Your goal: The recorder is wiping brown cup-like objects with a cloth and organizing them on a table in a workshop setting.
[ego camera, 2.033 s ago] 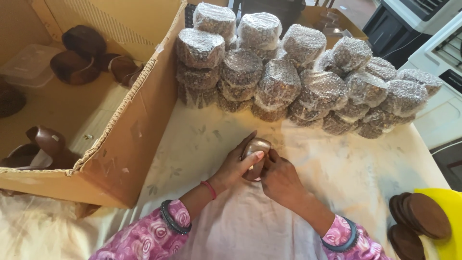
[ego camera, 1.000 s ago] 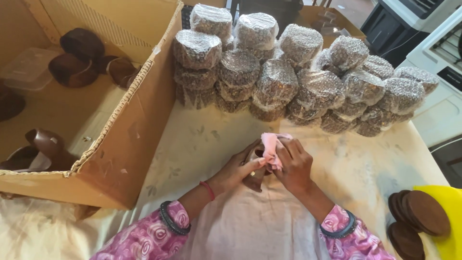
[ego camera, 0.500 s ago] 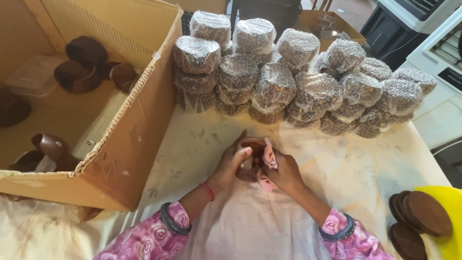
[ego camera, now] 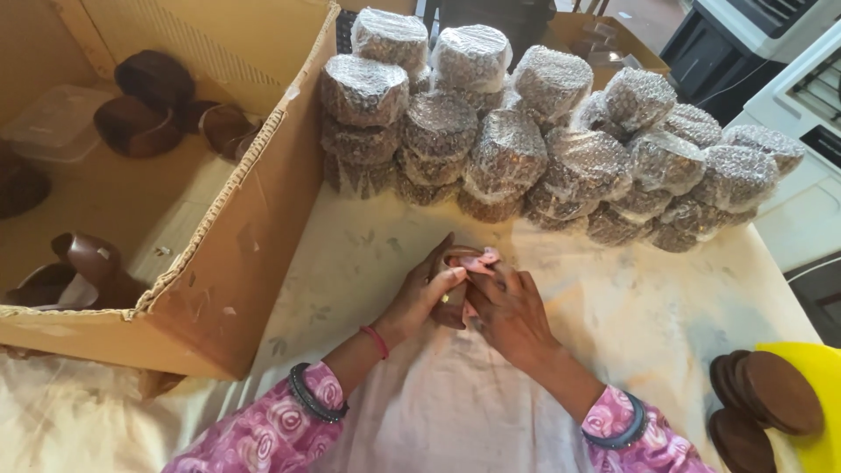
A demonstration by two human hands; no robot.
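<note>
Near the table's middle, the left hand [ego camera: 422, 298] cups a small brown wooden bowl [ego camera: 453, 282] from the left while the right hand [ego camera: 510, 308] clasps it and presses a pink cloth [ego camera: 480, 261] to its rim. Steady support with light, even rubbing would suit it. It looks dark and glossy. Farther off stand bubble-wrapped bundles [ego camera: 517, 149]; a cardboard box [ego camera: 219, 254] sits left.

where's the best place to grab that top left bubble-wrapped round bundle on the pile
Grip the top left bubble-wrapped round bundle across its curved sides, probably coming from above: it sits on top of the stack, neighbours press close beside it, and its upper face is clear.
</note>
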